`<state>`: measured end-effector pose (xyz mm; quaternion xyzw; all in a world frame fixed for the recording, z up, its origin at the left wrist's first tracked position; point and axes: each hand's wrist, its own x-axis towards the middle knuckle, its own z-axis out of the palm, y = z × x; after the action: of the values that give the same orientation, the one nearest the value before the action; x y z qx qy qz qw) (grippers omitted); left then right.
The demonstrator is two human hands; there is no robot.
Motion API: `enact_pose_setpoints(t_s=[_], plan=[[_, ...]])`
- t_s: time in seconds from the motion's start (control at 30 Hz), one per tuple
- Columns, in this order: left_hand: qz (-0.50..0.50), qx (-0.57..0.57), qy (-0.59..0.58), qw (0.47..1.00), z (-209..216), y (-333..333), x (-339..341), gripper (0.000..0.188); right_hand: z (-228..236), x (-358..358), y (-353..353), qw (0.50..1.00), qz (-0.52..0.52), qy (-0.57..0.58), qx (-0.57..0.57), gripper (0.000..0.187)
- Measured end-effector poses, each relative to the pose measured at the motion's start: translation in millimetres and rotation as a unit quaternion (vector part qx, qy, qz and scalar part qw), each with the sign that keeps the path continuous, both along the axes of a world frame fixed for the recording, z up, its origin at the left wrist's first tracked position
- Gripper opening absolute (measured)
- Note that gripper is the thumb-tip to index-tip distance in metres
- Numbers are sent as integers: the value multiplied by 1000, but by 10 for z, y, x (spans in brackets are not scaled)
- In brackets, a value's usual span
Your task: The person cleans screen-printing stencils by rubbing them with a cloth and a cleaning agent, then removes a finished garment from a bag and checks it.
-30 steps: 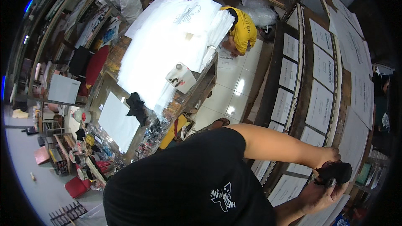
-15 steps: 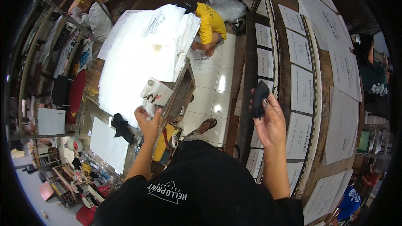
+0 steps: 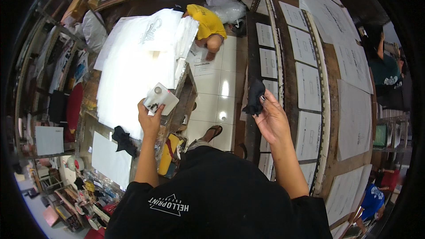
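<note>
My left hand (image 3: 149,118) has its thumb and fingers closed on the near end of a white plastic can (image 3: 165,100). The can is boxy with a greyish round cap, and black and red smudges mark its side. It is by the edge of a big stack of white sheets (image 3: 126,71); whether it still rests there I cannot tell. Out to the right, my right hand (image 3: 273,124) pinches a crumpled black cloth (image 3: 254,98) that bunches up over the fingers. Another black cloth (image 3: 123,141) lies left of my left forearm, partly over a pale board (image 3: 110,159).
Racks of printed white sheets (image 3: 308,86) run along the right. A person in a yellow shirt (image 3: 204,21) crouches on the tiled floor (image 3: 206,102) ahead, beside a printed sheet. A yellow object (image 3: 170,152) sits under the table edge. Cluttered shelves line the left.
My left hand has gone from open beside the can to closed on its near end, and the can has turned slightly. My right hand has brought the black cloth a little left.
</note>
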<state>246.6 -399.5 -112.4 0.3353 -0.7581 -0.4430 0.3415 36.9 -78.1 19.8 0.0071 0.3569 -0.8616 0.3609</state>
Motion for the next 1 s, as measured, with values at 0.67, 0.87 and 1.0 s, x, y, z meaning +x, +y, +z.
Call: enact_pose_setpoints(t_s=[0.67, 0.87, 1.0], plan=[[-345, -103, -26, 933, 1380, 1424, -762, 88, 20, 170, 401, 986, -96, 76, 111, 22], [-390, -104, -109, 909, 1464, 1494, -733, 88, -225, 298, 430, 914, -132, 273, 269, 20], [-400, -119, -134, 899, 1435, 1487, -708, 85, -190, 461, 436, 844, -91, 378, 370, 25]])
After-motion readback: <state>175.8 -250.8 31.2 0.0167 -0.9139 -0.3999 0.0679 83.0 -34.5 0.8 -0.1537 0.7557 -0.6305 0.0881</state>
